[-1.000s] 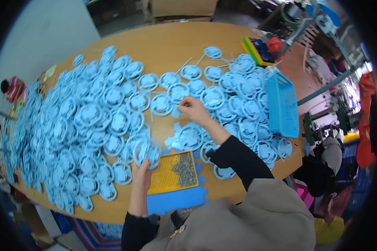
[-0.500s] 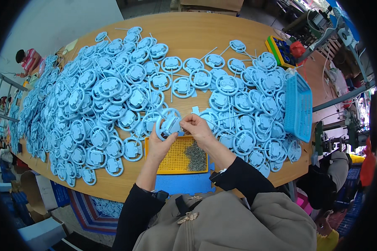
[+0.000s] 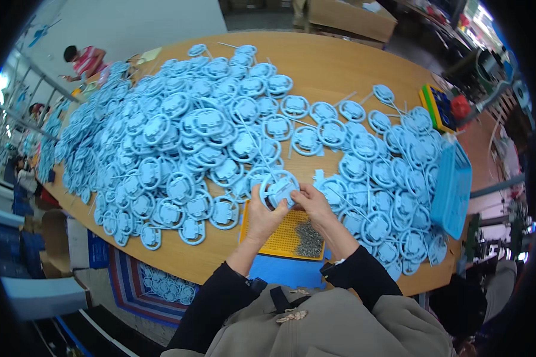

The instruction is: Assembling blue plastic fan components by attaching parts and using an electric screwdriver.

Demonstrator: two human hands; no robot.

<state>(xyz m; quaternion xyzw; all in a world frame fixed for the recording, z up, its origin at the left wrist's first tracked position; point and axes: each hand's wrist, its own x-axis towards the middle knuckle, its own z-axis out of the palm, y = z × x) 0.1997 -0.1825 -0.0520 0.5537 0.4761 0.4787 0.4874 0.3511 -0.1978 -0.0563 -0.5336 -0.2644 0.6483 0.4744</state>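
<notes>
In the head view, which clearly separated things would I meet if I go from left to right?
Co-worker in striped shirt → striped bag below the table → left hand → right hand → blue basket.

Bare counter [image 3: 345,62] leaves a way along the far side; a high blue heap [image 3: 161,128] blocks the left, a smaller pile [image 3: 380,172] and basket [image 3: 452,193] the right, the held wheel-shaped part [image 3: 283,189] the middle.

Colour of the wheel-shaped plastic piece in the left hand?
The wheel-shaped plastic piece is light blue; best seen in the head view.
</notes>
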